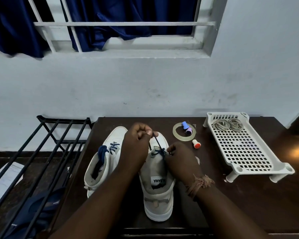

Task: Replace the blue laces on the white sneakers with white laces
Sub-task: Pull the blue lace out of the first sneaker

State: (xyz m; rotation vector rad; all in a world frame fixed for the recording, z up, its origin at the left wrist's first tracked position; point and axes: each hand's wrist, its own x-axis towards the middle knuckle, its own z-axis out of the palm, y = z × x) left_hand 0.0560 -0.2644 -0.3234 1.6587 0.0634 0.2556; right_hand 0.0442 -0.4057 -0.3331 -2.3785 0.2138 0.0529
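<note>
A dark table (248, 204) holds two white sneakers (100, 163), toes to the wall. A white rack (245, 149) to the right carries coiled white laces (228, 124). On the right sneaker (158, 195), the left hand (136, 145) pinches a blue lace (158, 144) drawn up taut; the right hand (181, 157), fingers curled, pinches it at the eyelets. Tape ring (177, 136) sits nearby.

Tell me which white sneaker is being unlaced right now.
The right-hand white sneaker: both hands pull its blue lace. The left white sneaker sits untouched.
</note>
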